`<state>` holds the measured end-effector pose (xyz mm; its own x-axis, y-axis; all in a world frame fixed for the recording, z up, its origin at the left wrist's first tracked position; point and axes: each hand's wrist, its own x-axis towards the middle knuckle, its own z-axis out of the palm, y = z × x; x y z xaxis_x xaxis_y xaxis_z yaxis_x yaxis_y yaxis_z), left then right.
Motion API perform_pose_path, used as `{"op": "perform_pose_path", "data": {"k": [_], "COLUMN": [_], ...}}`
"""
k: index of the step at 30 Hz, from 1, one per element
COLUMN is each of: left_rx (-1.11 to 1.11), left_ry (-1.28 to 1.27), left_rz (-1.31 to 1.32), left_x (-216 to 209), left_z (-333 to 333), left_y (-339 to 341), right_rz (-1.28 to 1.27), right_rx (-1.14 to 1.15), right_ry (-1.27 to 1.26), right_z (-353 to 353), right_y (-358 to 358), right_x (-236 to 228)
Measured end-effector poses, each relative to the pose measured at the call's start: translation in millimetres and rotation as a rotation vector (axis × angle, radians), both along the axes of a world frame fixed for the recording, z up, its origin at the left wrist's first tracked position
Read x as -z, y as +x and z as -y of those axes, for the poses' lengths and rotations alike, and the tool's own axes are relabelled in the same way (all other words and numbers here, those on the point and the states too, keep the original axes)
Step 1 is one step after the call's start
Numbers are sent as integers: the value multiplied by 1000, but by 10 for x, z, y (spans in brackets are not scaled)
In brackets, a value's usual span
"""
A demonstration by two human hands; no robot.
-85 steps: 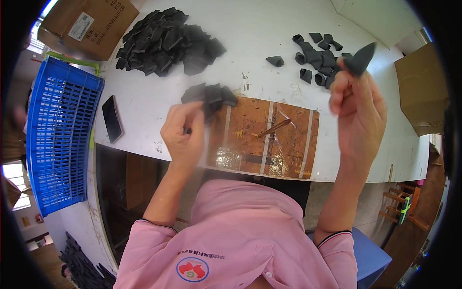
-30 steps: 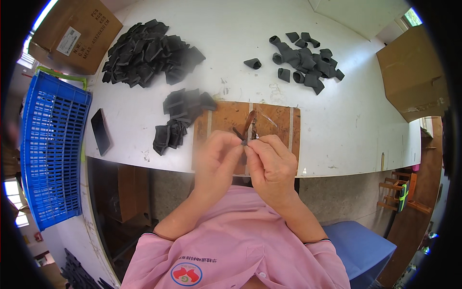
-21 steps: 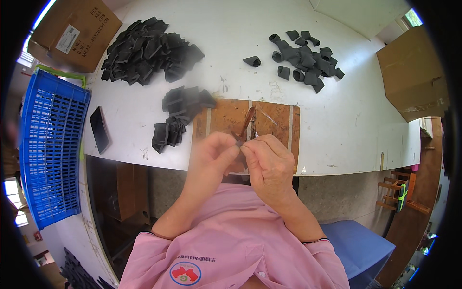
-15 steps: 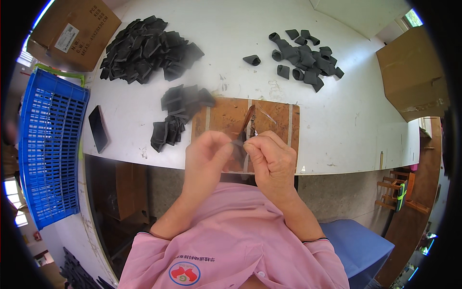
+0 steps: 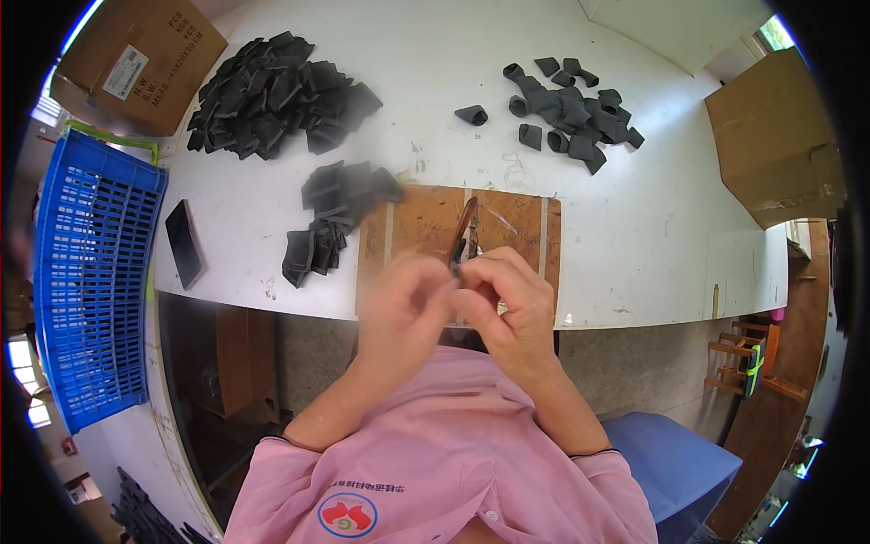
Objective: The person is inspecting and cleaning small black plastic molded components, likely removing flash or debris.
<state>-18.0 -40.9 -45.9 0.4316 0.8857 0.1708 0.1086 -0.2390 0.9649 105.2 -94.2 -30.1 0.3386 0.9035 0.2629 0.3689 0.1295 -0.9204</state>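
Left hand [image 5: 403,304] (blurred), right hand [image 5: 515,304]: fingers narrow, pinching small dark piece [image 5: 457,270] between them | over brown taped board [image 5: 521,218], desk [image 5: 662,272] near edge | slender brown tool [image 5: 465,222] just beyond | flat black pieces [image 5: 313,249] leftward | farther: larger black heap [image 5: 267,100] left, rolled black pieces [image 5: 573,111] right

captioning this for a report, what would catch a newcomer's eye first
The big heap of black pieces at the upper left of the white table would likely draw the eye first, then the bright blue crate along the picture's left side. In the middle, the two hands are close together over the brown board.
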Motion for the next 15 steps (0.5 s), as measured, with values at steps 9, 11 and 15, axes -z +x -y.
{"op": "perform_pose_path", "data": {"k": [9, 11, 15], "left_rx": [-166, -1, 170], "left_ry": [-522, -783, -859], "left_rz": [286, 578, 666], "left_x": [-130, -132, -175], "left_z": [-19, -41, -45], "left_y": [105, 46, 45], "right_rz": [451, 359, -920], "right_rx": [185, 200, -89], "right_ry": [147, 147, -120], "right_z": [-116, -112, -49], "right_y": [-24, 6, 83], "right_x": [222, 207, 133]}}
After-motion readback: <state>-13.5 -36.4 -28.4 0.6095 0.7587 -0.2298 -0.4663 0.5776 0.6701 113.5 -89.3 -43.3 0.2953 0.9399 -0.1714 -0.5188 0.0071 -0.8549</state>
